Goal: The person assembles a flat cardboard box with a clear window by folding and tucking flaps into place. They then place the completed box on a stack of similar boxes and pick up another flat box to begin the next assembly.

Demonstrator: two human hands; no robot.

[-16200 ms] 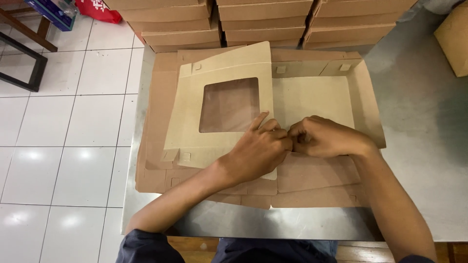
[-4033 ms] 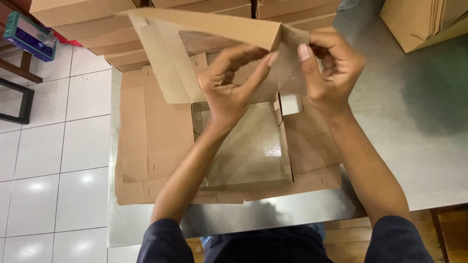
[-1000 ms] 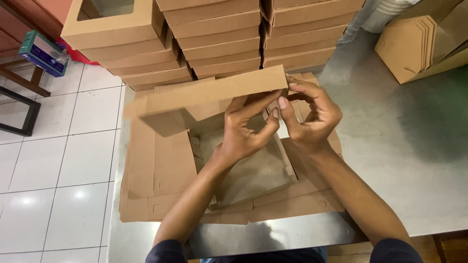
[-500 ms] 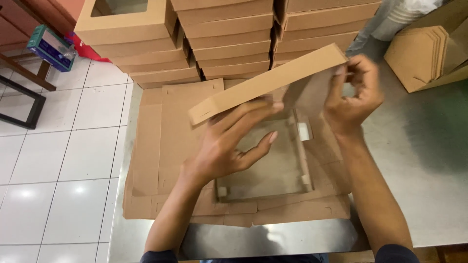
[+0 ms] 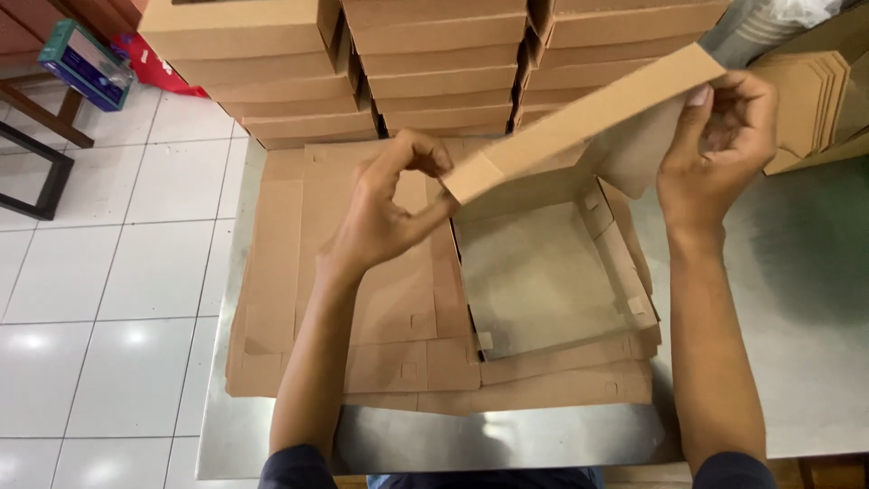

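Note:
I hold a brown cardboard box (image 5: 543, 272) half folded over a pile of flat blanks (image 5: 299, 272) on the metal table (image 5: 797, 362). Its lid (image 5: 579, 122) is raised and tilted, the tray part lying below it. My right hand (image 5: 720, 136) pinches the lid's far right corner. At the lid's left end, my left hand (image 5: 389, 208) touches the corner with thumb and fingers; how firmly it grips is unclear.
Stacks of finished brown boxes (image 5: 434, 63) stand along the back of the table. More folded cardboard pieces (image 5: 815, 100) lean at the right rear. White tiled floor (image 5: 118, 272) lies to the left, with a dark frame (image 5: 36, 172) and a small teal box (image 5: 81, 63).
The lid has swung up and to the right with my right hand. My left hand rose from the tray to the lid's left end.

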